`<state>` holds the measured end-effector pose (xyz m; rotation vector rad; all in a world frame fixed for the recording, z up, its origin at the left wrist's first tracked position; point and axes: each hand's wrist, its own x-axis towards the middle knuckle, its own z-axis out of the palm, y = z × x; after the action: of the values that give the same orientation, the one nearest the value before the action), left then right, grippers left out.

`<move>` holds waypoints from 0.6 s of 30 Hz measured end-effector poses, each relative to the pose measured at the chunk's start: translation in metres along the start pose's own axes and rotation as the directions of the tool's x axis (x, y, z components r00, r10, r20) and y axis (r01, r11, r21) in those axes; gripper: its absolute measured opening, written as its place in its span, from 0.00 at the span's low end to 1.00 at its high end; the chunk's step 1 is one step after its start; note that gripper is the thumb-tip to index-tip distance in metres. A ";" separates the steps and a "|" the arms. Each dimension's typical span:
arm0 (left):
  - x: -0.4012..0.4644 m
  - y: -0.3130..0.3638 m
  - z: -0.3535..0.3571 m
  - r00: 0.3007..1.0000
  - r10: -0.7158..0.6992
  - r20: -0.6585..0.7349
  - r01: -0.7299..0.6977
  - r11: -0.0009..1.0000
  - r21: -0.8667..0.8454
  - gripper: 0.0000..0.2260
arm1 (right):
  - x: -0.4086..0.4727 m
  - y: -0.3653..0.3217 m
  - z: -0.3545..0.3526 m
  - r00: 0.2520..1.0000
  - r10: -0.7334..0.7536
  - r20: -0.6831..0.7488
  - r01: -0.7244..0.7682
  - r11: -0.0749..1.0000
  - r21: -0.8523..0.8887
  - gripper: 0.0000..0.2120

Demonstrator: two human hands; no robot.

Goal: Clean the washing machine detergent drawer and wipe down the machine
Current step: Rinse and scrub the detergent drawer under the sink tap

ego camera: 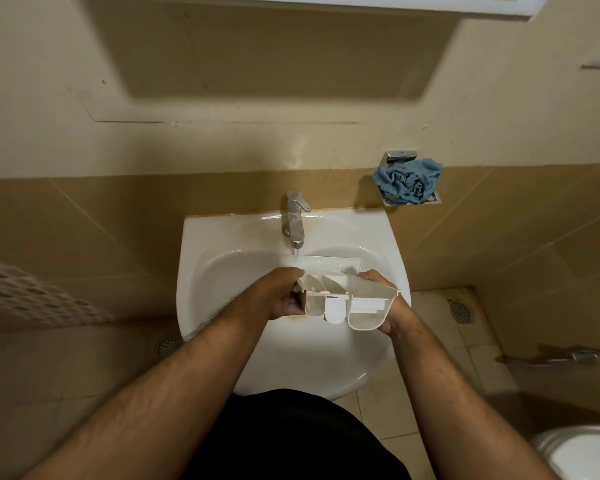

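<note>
Beige tiled wall (118, 237), white sink (388, 258)

Your single head camera looks steeply down, close over the sink (201, 271), facing the tiled wall (118, 216) behind it.

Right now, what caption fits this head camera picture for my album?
Both hands, left hand and right hand, hold a detergent drawer over the sink under the running tap.

White wall-mounted sink (201, 271) in front of you, chrome tap (294, 216) on its back ledge w/ water running, metal wall holder (400, 157) to the right carrying crumpled blue cloth (407, 181), tiled floor (437, 341) w/ round drains
</note>
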<state>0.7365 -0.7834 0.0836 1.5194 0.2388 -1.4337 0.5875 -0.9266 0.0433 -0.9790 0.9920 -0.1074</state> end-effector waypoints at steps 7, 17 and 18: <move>0.001 -0.003 -0.004 0.997 0.060 0.044 -0.066 0.987 0.147 0.11 | 0.000 -0.012 -0.008 0.991 -0.073 -0.109 0.015 0.885 -0.465 0.10; 0.003 0.009 -0.014 0.999 0.028 0.035 -0.040 0.921 0.388 0.06 | 0.012 -0.047 0.085 0.988 0.114 0.102 0.022 0.553 -0.833 0.22; 0.004 0.010 -0.013 0.999 0.031 0.030 -0.040 0.912 0.407 0.06 | 0.012 -0.044 0.091 0.983 0.178 0.051 -0.058 0.557 -0.829 0.24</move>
<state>0.7530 -0.7803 0.0828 1.8296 -0.1129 -1.5352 0.6770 -0.8995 0.0836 -1.7578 0.9825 0.6046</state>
